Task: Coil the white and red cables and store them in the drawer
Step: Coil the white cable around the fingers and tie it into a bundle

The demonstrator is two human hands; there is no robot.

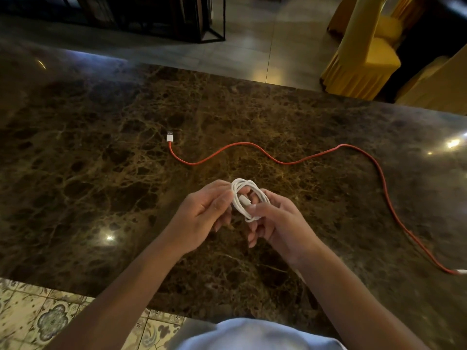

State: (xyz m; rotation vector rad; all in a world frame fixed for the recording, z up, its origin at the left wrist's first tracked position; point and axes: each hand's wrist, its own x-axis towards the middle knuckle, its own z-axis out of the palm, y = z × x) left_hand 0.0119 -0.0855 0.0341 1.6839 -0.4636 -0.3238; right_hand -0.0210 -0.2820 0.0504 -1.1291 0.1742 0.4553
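A thin white cable wound into a small oval coil [249,198] sits just below the centre of the frame, held above the counter between both hands. The left hand [202,218] grips the coil's left side, thumb and fingers curled round the bundled strands. The right hand [275,221] pinches the lower right part of the coil, with a small white plug end showing inside the loop beside its fingertips.

Beyond the hands, a long red cable [285,161] lies loose and uncoiled on the dark brown veined marble countertop [101,147]. Its white USB plug [169,136] rests left of centre; from there the cord snakes to the right in waves, then curves down toward the right edge of the frame, where its other end is cut off.

In the upper right stand chairs in yellow pleated fabric covers [364,54]. Patterned floor tiles [50,319] show at lower left, and a black metal frame [214,34] stands at top centre.
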